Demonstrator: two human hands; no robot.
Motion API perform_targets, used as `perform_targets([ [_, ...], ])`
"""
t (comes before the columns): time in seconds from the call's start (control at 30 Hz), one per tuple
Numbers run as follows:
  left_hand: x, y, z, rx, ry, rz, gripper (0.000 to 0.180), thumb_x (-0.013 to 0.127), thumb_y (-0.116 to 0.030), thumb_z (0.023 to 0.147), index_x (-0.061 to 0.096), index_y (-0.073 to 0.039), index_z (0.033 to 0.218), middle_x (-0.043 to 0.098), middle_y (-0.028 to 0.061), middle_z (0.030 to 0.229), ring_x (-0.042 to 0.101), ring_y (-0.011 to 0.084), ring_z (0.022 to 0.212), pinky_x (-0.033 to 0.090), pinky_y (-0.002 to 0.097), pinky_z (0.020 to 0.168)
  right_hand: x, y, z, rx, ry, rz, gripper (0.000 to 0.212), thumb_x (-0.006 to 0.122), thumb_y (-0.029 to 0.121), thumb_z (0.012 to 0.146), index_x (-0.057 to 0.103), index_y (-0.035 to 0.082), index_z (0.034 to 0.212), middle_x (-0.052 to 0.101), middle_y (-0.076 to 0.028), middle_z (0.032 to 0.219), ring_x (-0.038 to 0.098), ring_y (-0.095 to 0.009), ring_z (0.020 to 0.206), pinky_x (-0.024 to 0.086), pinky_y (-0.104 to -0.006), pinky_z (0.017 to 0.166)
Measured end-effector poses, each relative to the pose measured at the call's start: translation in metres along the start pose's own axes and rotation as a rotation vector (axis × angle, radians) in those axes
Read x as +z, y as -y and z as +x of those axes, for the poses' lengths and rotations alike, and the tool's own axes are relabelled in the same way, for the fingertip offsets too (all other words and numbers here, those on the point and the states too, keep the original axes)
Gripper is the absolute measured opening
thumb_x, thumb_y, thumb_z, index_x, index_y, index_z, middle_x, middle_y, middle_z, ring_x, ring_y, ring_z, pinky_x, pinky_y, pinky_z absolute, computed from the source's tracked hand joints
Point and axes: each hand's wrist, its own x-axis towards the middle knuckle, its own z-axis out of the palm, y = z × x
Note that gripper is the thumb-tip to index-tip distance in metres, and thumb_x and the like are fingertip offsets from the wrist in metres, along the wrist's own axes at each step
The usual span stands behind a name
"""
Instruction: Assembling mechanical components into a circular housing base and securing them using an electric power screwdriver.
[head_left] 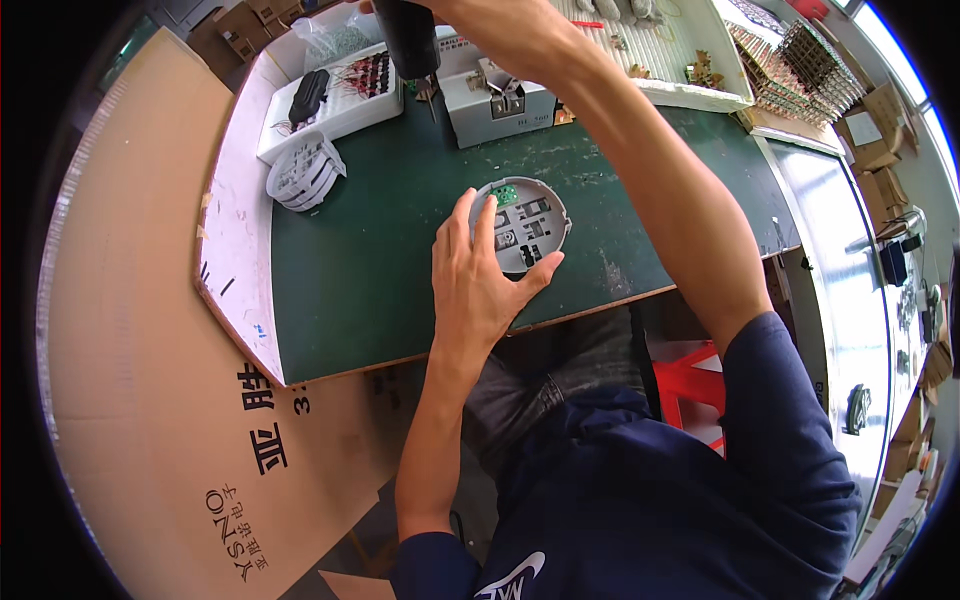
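Note:
A round grey plastic housing [518, 222] lies on the green bench top with its inside facing up. It holds a small green circuit board [506, 193] and several dark fitted parts. My left hand [470, 275] rests on its left and near rim, fingers spread and thumb at the near right edge. At the top of the view, my right hand [480, 18] is wrapped around a black electric screwdriver [408, 38]. The screwdriver's bit points down, close to the left end of a grey box-shaped screw feeder [500, 112]. Part of my right hand is cut off by the upper edge.
Stacked grey housings [305, 172] stand at the left beside a white foam tray [345, 95] of wired parts. A clear bag [335, 38] sits behind. A white ribbed tray [680, 85] is at the far right. Low board walls [232, 240] edge the green bench [370, 290].

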Motion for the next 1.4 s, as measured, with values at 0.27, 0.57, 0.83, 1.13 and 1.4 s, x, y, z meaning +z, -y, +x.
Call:
perform_targets([
  [0.27,-0.003,0.003,-0.001,-0.026,0.011,0.004,0.087,0.083,-0.054,0.079,0.057,0.004,0.138,0.049,0.0193,0.149,0.05,0.037,0.132,0.043,0.0458,0.111,-0.017,0.0,-0.01,-0.055,-0.317,0.088,0.031,0.067,0.026,0.099,0.061,-0.003,0.107,0.068,-0.009,0.089,0.063,-0.014,0.068,0.053,-0.0272,0.06],
  [0.57,-0.003,0.002,-0.002,-0.026,0.016,-0.002,0.086,0.084,-0.052,0.079,0.057,0.005,0.138,0.048,0.0193,0.15,0.051,0.0371,0.131,0.043,0.0459,0.111,-0.026,-0.028,-0.008,-0.055,-0.456,-0.224,0.024,0.072,0.022,0.093,0.057,0.004,0.093,0.056,0.001,0.067,0.053,-0.008,0.056,0.043,-0.0279,0.05],
  [0.83,-0.003,0.002,0.0,-0.013,0.005,0.021,0.085,0.084,-0.051,0.08,0.057,0.005,0.138,0.049,0.0205,0.148,0.052,0.0388,0.129,0.044,0.0473,0.109,0.0,-0.006,-0.052,0.084,-0.371,-0.038,0.027,0.072,0.022,0.094,0.054,0.003,0.102,0.057,-0.001,0.067,0.055,-0.009,0.053,0.044,-0.0261,0.047],
  [1.13,-0.002,0.002,0.0,0.012,0.009,0.044,0.087,0.083,-0.052,0.08,0.054,0.004,0.14,0.048,0.0213,0.148,0.051,0.0401,0.128,0.045,0.0488,0.109,0.022,-0.007,-0.081,0.109,-0.299,0.089,0.028,0.073,0.023,0.096,0.055,0.004,0.103,0.058,-0.002,0.07,0.055,-0.01,0.054,0.045,-0.0265,0.048],
  [1.4,-0.001,0.002,-0.001,0.003,0.01,0.042,0.086,0.084,-0.052,0.08,0.054,0.003,0.14,0.047,0.022,0.148,0.051,0.0404,0.129,0.044,0.0494,0.109,0.026,-0.012,-0.087,0.142,-0.302,0.057,0.032,0.074,0.023,0.096,0.053,0.004,0.11,0.058,-0.001,0.073,0.055,-0.009,0.055,0.045,-0.026,0.049],
])
